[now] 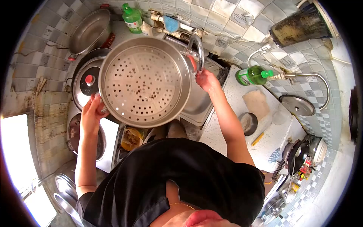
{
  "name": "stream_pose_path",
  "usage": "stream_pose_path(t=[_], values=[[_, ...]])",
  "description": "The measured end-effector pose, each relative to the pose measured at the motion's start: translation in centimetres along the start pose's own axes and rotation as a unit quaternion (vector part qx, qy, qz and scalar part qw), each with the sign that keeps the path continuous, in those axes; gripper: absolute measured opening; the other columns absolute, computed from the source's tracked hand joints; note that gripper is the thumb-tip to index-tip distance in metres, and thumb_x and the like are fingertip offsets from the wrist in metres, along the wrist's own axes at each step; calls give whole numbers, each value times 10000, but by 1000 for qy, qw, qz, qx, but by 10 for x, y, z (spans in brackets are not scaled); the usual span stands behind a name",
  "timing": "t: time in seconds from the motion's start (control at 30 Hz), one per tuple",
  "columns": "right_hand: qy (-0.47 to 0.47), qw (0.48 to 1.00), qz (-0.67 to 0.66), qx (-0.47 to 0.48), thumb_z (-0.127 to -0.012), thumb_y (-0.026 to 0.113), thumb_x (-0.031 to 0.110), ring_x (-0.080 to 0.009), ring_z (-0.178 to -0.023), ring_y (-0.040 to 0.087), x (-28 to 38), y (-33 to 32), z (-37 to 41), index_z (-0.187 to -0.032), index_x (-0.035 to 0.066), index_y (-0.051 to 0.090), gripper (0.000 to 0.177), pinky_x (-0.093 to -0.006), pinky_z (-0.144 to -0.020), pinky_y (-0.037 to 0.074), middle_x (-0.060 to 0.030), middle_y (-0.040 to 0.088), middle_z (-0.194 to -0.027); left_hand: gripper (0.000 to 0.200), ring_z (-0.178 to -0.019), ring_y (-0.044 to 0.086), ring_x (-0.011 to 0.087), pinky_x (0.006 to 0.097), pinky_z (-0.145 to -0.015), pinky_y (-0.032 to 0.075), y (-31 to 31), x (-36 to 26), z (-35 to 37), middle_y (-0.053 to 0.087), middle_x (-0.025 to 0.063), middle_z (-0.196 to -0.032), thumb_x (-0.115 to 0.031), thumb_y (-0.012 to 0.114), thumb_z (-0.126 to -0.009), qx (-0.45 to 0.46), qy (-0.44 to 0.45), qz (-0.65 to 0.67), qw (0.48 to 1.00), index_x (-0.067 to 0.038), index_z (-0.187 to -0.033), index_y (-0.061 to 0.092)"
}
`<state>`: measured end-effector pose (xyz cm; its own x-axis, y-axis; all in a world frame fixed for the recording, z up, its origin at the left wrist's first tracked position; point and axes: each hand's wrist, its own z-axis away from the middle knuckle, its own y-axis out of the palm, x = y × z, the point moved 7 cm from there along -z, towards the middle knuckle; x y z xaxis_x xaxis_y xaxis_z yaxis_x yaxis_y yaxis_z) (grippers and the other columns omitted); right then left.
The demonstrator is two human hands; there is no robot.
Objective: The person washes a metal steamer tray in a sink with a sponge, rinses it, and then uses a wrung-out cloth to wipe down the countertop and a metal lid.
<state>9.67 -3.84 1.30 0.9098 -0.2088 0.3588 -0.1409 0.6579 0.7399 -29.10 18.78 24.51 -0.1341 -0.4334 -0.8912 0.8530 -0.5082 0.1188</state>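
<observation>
A wide round metal steamer pan (145, 81) with a perforated bottom is held up near the sink. My left hand (94, 108) has its fingers wrapped at the pan's lower left rim. On the other side, my right hand (206, 80) is closed beside the tap (197, 45), near the pan's red handle (193, 62); what its fingers hold is hidden. Below the pan, part of the metal sink (198, 100) shows. A lidded pot (87, 80) stands behind the pan's left edge.
A large pan (90, 31) leans in the back left corner beside a green bottle (131, 19). On the right counter (219, 132) are another green bottle (255, 75), a small metal bowl (248, 123) and a yellow-handled knife (258, 139). A yellow bin (131, 138) stands below.
</observation>
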Motion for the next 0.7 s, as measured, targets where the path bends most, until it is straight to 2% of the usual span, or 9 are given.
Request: stream_pose_path(t=[0.2,0.23,0.27,0.37,0.43,0.53,0.63,0.67,0.7], values=[[17,999,32,-23,-929,464,104,-205,-794,593,1,-28,-11,-948,20,567,135,-310,-679,512,-88,611,-848,327,-625,395,19,233,-688,479,36,56,19,456,-72,-736,-255,501,-972,-24,-15,-58,998,-17,-1186,565],[6,998,12,-55,-917,482,79,-213,-826,607,6,-31,-9,-966,5,566,122,-312,-699,524,-99,620,-870,321,-615,387,17,245,-702,485,48,61,21,422,-73,-717,-253,503,-971,-51,-29,-64,996,-18,-1181,566],[35,999,-18,18,-894,510,38,-246,-873,625,9,10,17,-989,-26,557,123,-308,-772,541,-132,626,-914,310,-612,380,18,255,-706,487,55,77,15,407,-74,-710,-245,508,-970,-55,-28,-24,998,-24,-1178,569],[37,999,-5,30,-890,508,24,-282,-880,628,7,-24,-19,-1009,-27,538,133,-331,-788,553,-164,617,-953,283,-700,456,58,335,-765,491,70,135,-11,430,-61,-738,-232,514,-964,-23,-33,39,998,-36,-1163,561],[39,999,-15,6,-886,509,10,-295,-865,629,-5,-16,-19,-998,-18,536,119,-363,-769,567,-176,611,-961,207,-669,419,46,344,-788,475,89,157,-22,379,-69,-712,-229,515,-967,-39,-47,59,996,-59,-1069,575],[-38,991,-70,-104,-877,494,-13,-300,-828,631,-16,-21,-26,-999,6,553,137,-418,-744,567,-176,611,-936,203,-595,355,38,276,-683,483,105,199,-48,387,-70,-694,-254,553,-952,-41,-71,84,993,-71,-1033,588],[13,992,-93,-86,-862,483,-42,-293,-814,632,-26,-17,-23,-1046,36,556,212,-423,-712,564,-181,613,-909,175,-574,343,41,307,-715,486,116,234,-67,370,-75,-664,-251,548,-954,-59,-96,116,987,-88,-1008,586],[-73,989,62,-112,-864,503,-11,-288,-771,633,-11,-20,-13,-1083,47,571,237,-385,-693,551,-149,623,-848,170,-618,352,68,335,-734,469,116,241,-73,353,-62,-686,-237,545,-954,-40,-92,137,986,-114,-839,519],[-152,954,219,-135,-866,522,19,-283,-728,635,7,-20,2,-1121,59,586,266,-347,-674,538,-117,632,-788,182,-621,354,71,335,-732,468,119,240,-73,351,-53,-686,-240,540,-957,-39,-103,118,987,-108,-835,513]])
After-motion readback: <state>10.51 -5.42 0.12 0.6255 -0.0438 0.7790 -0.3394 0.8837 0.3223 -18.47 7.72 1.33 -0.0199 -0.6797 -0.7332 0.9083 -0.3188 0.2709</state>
